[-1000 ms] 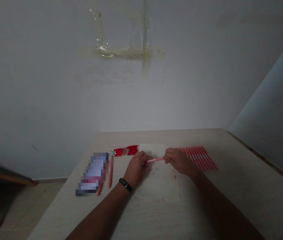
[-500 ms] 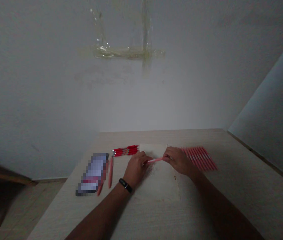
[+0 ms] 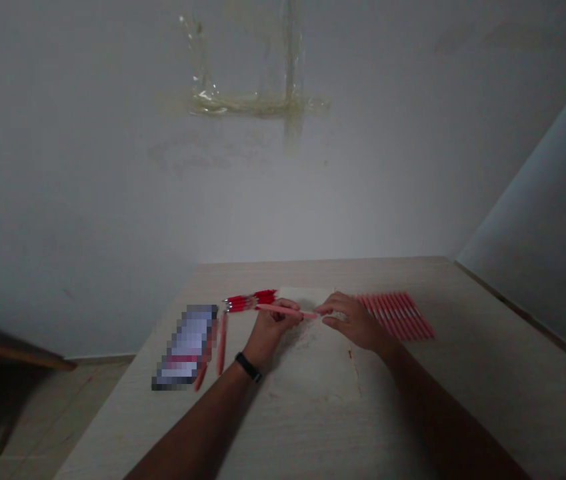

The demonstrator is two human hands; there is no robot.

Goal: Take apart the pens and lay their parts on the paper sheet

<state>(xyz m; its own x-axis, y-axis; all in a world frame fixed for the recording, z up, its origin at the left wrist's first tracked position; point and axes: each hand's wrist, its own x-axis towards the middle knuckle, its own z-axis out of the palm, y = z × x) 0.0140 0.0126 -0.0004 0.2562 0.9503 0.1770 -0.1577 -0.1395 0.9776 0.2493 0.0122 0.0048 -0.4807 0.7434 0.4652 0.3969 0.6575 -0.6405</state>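
A pink pen lies almost level at lower centre of the frame, its long axis running left to right above a pale sheet, closed in the curled left hand while the loosely open right hand touches its right end

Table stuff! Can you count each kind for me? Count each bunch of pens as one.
Loose pink pens: 2
Pink pen in hand: 1
Red pen bunch: 1
Pink pen row: 1
Blurred packet: 1
Pale sheet: 1
Total: 7
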